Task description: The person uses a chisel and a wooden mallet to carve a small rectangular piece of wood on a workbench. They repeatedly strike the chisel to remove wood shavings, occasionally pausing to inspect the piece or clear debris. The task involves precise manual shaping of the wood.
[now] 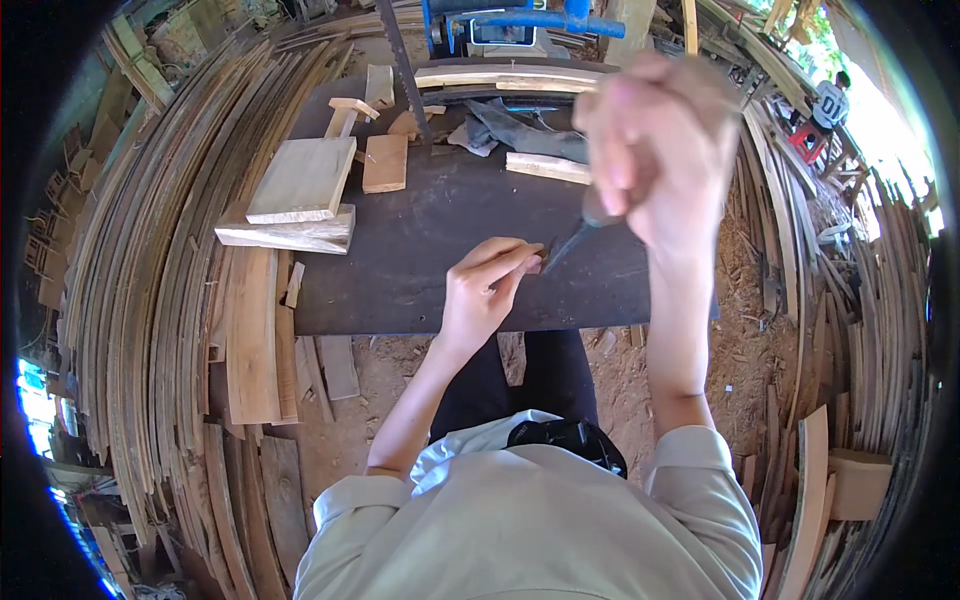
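Note:
My left hand (482,285) is closed in a pinch over the near part of the dark work table (430,230). Between its fingertips is a small brown wooden piece (535,264). My right hand (660,150), raised and blurred, closes around the handle of a chisel-like tool (572,243). Its narrow dark blade slants down to the left, and the tip reaches the small piece beside my left fingertips. Whether tip and piece touch I cannot tell. Most of the handle is hidden in my right fist.
Wood blocks (300,180) are stacked at the table's left, near a small block (385,163). Grey cloth (525,130) and a light wood strip (548,167) lie farther back. A blue machine (520,20) stands beyond. Long boards (170,250) flank both sides. A seated person (830,103) is far right.

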The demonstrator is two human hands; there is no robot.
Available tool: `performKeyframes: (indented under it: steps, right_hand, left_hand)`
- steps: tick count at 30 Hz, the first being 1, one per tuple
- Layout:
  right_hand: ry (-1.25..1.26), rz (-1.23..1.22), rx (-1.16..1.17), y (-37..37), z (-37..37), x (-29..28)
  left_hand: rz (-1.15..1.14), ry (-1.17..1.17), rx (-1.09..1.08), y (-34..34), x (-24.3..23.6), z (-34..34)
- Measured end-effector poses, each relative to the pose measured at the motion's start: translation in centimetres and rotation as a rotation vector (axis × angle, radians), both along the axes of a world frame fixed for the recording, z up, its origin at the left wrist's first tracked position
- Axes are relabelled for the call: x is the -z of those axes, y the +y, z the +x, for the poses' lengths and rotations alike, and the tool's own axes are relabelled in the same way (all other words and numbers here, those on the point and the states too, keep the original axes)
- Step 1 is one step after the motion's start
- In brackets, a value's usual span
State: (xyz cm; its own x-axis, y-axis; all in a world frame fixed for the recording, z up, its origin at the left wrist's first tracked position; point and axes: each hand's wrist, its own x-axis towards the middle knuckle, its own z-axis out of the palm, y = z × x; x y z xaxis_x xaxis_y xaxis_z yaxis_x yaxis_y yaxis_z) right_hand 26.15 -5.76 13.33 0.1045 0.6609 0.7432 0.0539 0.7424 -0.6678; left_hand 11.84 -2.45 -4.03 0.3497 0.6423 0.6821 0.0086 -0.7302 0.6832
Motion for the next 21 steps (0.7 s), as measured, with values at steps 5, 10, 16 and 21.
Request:
performKeyframes:
  steps: [5, 10, 16, 21]
  right_hand:
    - [0.063, -0.214, 0.075, 1.3, -0.3, 2.7]
    - [0.067, -0.002, -0.08, 0.2, 0.5, 0.8]
    - [0.042, -0.204, 0.044, 1.2, 0.1, 2.0]
    - [-0.031, -0.04, 0.114, 1.2, 1.3, 3.1]
  left_hand:
    - [-0.134, -0.02, 0.087, 0.2, 2.3, 0.2]
    - [-0.055, 0.007, 0.041, 0.3, 0.9, 0.3]
    - [-0.079, 0.019, 0.096, 0.8, 1.6, 0.7]
    - [-0.051, -0.007, 0.091, 0.5, 2.4, 0.4]
